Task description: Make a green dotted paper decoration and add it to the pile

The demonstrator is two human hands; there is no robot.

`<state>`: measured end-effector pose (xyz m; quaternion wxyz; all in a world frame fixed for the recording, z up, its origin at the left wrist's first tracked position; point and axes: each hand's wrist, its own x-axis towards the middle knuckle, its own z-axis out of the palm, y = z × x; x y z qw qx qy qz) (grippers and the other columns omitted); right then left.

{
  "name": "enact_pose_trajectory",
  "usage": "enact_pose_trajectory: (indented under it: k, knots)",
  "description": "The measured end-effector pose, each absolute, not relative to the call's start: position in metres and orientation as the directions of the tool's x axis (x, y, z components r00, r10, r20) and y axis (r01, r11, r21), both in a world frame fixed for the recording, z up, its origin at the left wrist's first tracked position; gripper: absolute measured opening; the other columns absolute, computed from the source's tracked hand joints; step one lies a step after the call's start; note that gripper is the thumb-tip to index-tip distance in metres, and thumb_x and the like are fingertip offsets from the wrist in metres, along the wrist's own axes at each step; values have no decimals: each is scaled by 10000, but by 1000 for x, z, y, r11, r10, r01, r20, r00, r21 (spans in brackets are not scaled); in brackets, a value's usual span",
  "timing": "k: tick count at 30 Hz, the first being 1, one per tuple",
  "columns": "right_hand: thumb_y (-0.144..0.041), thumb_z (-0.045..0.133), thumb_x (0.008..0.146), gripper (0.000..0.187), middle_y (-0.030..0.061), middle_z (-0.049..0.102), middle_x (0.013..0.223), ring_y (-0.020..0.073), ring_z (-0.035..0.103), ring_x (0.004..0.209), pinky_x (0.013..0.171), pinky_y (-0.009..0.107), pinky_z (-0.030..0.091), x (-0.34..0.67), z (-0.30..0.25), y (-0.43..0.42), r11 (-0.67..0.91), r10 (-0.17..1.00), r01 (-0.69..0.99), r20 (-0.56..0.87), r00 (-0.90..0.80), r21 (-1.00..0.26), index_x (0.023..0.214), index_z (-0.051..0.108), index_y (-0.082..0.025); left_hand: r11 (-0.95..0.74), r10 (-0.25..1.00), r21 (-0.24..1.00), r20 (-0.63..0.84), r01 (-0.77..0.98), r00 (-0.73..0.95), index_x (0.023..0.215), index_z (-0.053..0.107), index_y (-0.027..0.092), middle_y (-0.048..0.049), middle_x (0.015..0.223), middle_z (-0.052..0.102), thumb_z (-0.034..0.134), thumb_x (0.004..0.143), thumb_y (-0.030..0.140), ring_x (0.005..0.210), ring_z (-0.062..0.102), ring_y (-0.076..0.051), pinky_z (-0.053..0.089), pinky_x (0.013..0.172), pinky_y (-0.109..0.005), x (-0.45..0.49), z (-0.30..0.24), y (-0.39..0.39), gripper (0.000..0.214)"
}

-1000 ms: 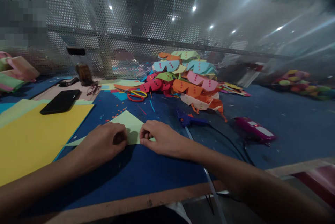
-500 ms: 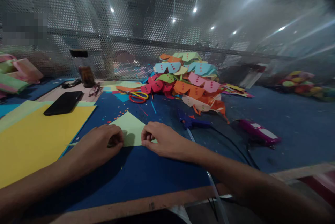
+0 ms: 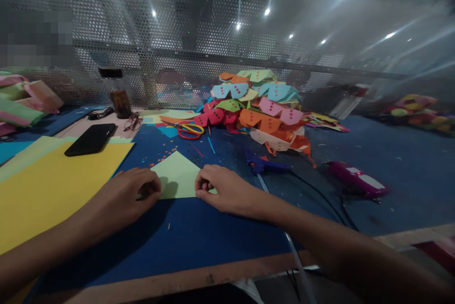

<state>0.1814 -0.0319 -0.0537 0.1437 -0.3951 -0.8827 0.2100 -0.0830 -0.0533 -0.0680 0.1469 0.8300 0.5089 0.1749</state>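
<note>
1. Head view: your blue tabletop point(image 3: 199, 237) spreads beneath everything.
2. Beyond your hands rises a heap of multicoloured cut-paper shapes point(image 3: 261, 118) with dotted fronts.
3. Large yellow paper sheet point(image 3: 60, 190) lies at your left, near your left forearm.
4. Pale-green, triangular-looking paper point(image 3: 179, 176) lies flat on the tabletop before you, peak pointing away, between and partly under your hands.
5. Your left hand point(image 3: 137, 190) is loosely curled at its left side; you cannot tell whether the fingers pinch it.
6. Your right hand point(image 3: 220, 189) is curled more tightly over its right side; its grip is likewise unclear.
7. Black rectangular phone point(image 3: 90, 140) overlaps the yellow sheet.
8. Dark-blue glue gun point(image 3: 272, 166) rests beyond your right wrist.
9. Thin blue paper strip point(image 3: 211, 145) lies past the pale-green paper.
</note>
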Motion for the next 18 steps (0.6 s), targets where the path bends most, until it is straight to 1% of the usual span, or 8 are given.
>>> enact_pose_trajectory:
  k: [3,9,14,18]
  knots:
    - [-143,656,878,20,32,656,916,155,579,840,742,274,399,181,-53,-32,599,758,641,83,-646,-481,890,666,-154,-454,889,418,151,787,433,775,645,221,-21,766,682,521,872,282,729,613,-209,430,690,-324,-84,-67,-55,169]
    - [-127,658,875,32,32,656,916,153,578,842,746,272,400,180,-53,-33,594,762,644,80,-643,-482,889,666,-155,-461,887,353,147,814,438,772,622,225,-18,760,666,508,864,287,717,603,-206,411,672,-321,-86,-68,-53,159]
    - [-133,657,877,29,34,662,922,158,585,850,742,271,398,180,-54,-32,597,762,645,86,-642,-477,884,667,-160,-454,890,353,130,818,438,783,634,226,-21,777,671,526,851,303,743,612,-213,425,687,-322,-90,-67,-53,149]
    - [-136,660,874,28,31,662,918,158,584,844,737,272,395,180,-54,-32,600,760,648,81,-645,-470,881,665,-162,-456,889,351,139,818,436,778,634,225,-20,776,674,529,848,293,734,605,-204,423,671,-311,-95,-68,-55,143]
